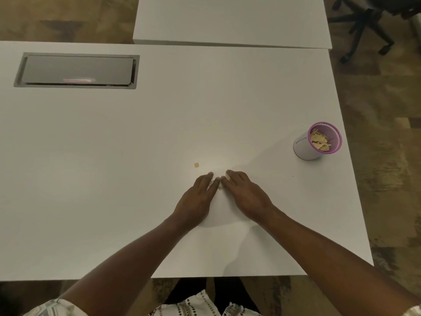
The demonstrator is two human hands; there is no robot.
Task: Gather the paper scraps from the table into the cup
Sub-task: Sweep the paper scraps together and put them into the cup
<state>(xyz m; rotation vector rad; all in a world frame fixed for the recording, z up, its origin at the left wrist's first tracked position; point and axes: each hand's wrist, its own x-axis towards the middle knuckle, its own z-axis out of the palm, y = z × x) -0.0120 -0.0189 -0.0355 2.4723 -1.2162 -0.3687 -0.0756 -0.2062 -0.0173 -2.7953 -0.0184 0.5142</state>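
Both hands lie palm down on the white table (114, 179), fingertips almost meeting. A few tan paper scraps (219, 187) peek out between and under the fingers of my left hand (198, 197) and my right hand (245, 192). One small scrap (196, 165) lies alone just beyond my left fingertips. The pink mesh cup (317, 142) stands upright near the table's right edge, far right of my hands, with several tan scraps inside it.
A grey cable hatch (77, 70) is set into the table at the back left. A second white table (230, 21) butts against the far edge. An office chair base (364, 26) stands on the carpet at the back right.
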